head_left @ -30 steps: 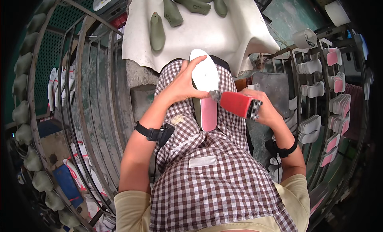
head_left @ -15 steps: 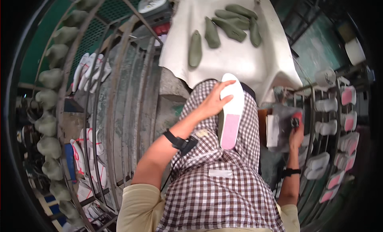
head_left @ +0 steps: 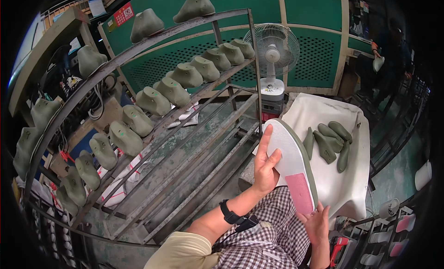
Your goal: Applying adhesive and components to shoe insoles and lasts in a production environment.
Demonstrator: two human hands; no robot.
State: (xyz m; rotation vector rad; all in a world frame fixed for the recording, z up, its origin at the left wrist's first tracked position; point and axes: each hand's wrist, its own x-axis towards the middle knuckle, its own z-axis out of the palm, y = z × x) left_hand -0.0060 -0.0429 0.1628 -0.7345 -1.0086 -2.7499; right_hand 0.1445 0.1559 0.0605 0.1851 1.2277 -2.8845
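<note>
My left hand grips an olive-green shoe last over my lap, its thumb lying on the sole face. On that face sits a white insole with a pink heel patch. The last is tilted, toe up and to the left. At the heel end is my right hand, fingers spread and close to or touching the heel; it grasps nothing I can see. A red tool lies beside my right wrist, partly cut off from sight by the rack there.
Several green lasts lie on a white-covered bench ahead. To the left stands a metal rack with rows of lasts. A fan is behind it. A small rack of insoles stands at right. Another person works far right.
My view has swung up and left. My right hand has let go of the red tool and come to the heel of the last. My left hand still holds the last, now raised and tilted.
</note>
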